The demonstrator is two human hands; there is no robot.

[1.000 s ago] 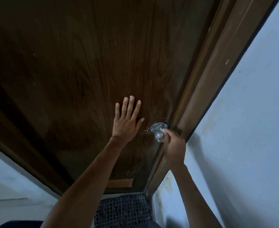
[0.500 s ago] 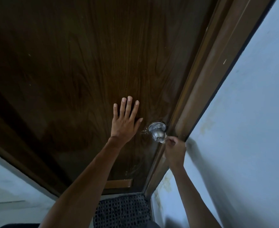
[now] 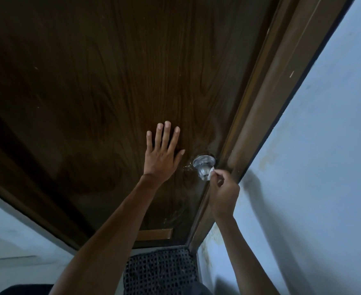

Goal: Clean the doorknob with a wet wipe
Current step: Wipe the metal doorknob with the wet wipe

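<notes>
A round silver doorknob sits on the dark brown wooden door, close to the door's right edge. My right hand is just below and right of the knob, fingers pinched on a small white wet wipe that touches the knob's right side. Most of the wipe is hidden in the fingers. My left hand lies flat on the door, fingers spread, a little left of the knob and holding nothing.
A brown door frame runs along the door's right edge, with a pale blue wall beyond it. A dark woven mat lies on the floor at the door's foot. A light wooden patch marks the door's bottom.
My right hand has slid down and off the knob's front to its lower right side, so more of the knob shows. The left hand has stayed flat on the door.
</notes>
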